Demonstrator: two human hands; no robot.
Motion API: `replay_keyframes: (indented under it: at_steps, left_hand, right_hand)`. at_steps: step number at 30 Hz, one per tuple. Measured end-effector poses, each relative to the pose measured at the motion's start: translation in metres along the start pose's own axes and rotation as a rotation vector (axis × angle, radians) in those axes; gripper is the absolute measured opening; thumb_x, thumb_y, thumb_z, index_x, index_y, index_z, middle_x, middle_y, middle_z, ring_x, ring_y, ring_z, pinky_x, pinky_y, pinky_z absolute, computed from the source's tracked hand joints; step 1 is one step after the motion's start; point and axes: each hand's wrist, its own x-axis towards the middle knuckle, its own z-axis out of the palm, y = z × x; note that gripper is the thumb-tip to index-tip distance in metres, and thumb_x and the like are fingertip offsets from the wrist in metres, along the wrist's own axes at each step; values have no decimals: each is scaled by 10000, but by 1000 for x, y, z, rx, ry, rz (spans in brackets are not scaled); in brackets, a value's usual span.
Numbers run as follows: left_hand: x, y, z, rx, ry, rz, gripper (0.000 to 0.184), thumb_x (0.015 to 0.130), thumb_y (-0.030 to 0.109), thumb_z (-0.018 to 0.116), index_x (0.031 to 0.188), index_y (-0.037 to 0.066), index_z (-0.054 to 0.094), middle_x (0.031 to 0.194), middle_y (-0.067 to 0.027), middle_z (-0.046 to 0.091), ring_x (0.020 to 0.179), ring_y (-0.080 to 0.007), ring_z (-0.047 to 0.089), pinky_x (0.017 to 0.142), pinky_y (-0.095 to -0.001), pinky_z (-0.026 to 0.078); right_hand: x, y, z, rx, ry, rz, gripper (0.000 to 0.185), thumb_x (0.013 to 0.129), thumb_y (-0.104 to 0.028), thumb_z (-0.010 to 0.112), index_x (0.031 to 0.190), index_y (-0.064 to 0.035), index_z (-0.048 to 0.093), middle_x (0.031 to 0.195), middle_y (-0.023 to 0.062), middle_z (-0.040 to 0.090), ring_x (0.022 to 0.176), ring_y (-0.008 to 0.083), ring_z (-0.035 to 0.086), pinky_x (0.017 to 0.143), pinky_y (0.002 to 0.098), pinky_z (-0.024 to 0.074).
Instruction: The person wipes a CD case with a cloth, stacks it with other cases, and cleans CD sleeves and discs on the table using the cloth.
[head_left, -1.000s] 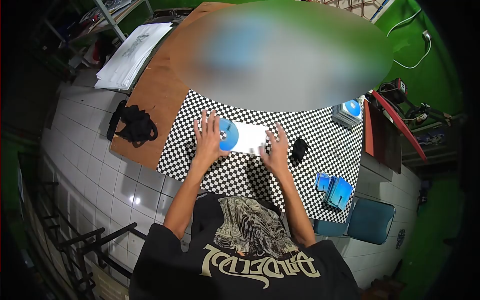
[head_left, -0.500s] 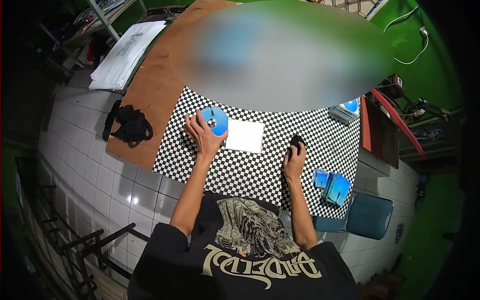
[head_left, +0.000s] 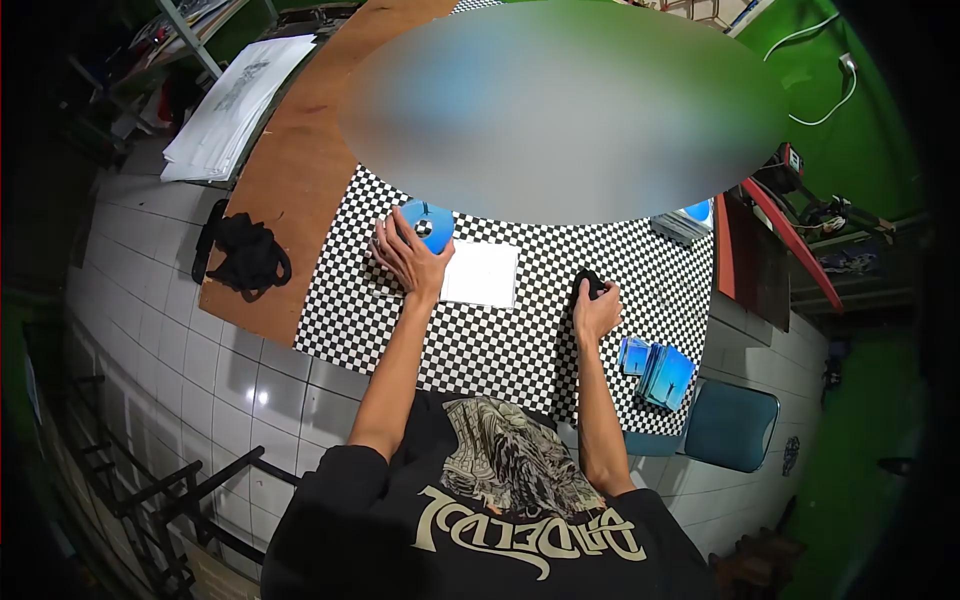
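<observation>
My left hand grips a blue CD with a dark figure printed on it, its fingers spread round the disc's edge. Just right of that hand, a white square CD case or sleeve lies flat on the checkered cloth. Farther right, my right hand is closed on a small black object whose kind I cannot make out. Near that hand are a pile of blue printed covers and a smaller blue pile.
A stack of CD cases stands at the far right of the table. Black cloth lies on the brown board at left, near large paper sheets. A teal chair is at the right. A blurred oval hides the back.
My right hand has turned around the black object, its thumb side now more raised. My left hand stays on the CD, its fingers slightly shifted. The camera view has moved a little.
</observation>
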Motion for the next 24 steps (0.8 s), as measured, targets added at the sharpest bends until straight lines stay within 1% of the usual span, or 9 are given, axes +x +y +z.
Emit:
replay_keyframes:
  at_steps: [6,9,10,13,14,16,17,19,24]
  left_hand:
    - [0,-8,13,29,21,74,1283,669,506,914,1622,19,205,1525,-173,289,1498,-362,194,1188,-638,203]
    - [4,-9,17,37,39,105,1279,666,515,912,1619,16,220,1529,-168,292,1497,-352,206,1190,-637,218]
    - [5,-9,19,35,45,126,1276,666,511,914,1618,17,222,1531,-164,289,1496,-350,207,1192,-633,218]
    - [5,-9,17,27,38,155,1278,666,498,919,1619,22,214,1521,-159,285,1489,-350,208,1191,-624,213]
    - [6,-8,16,22,33,163,1283,665,488,923,1621,26,203,1510,-158,285,1483,-351,209,1189,-619,208]
    - [9,-8,12,22,28,172,1288,665,478,927,1623,29,192,1499,-157,284,1477,-353,211,1187,-615,203]
    - [10,-8,9,17,17,162,1284,663,488,923,1620,28,200,1494,-158,292,1475,-353,212,1186,-614,204]
    - [11,-8,6,8,-4,140,1277,660,506,916,1614,26,216,1482,-161,308,1473,-352,215,1184,-612,205]
    - [13,-10,2,-6,-13,127,1272,639,528,914,1599,21,251,1467,-163,334,1470,-351,217,1171,-610,211]
  right_hand:
    - [11,-3,-7,62,-24,30,359,904,-353,760,1099,-56,707,1007,66,707,1094,269,577,1051,499,353]
    - [6,-22,-15,195,196,-321,248,908,-287,769,1047,-82,744,988,56,711,1065,247,595,1059,491,355]
    - [3,-30,-15,192,193,-321,248,908,-287,769,1047,-82,744,988,56,711,1065,247,595,1059,491,355]
    - [-13,-56,-8,341,41,-499,195,904,-208,780,1073,-115,753,981,53,713,1027,241,615,1001,476,424]
    - [-21,-65,-2,340,38,-498,195,904,-208,780,1073,-115,753,981,53,713,1027,241,615,1001,476,424]
    - [-41,-84,12,527,-176,-374,170,898,-167,782,1062,-130,758,972,51,723,998,224,631,911,457,492]
    - [-49,-88,21,529,-178,-373,170,898,-167,782,1062,-130,758,972,51,723,998,224,631,911,457,492]
    - [-62,-96,37,387,-119,-633,218,849,-103,798,1063,-104,753,954,58,727,952,234,645,835,437,521]
    - [-68,-114,60,440,-281,-701,241,799,-85,808,1032,-82,742,976,61,720,954,258,640,868,446,498]
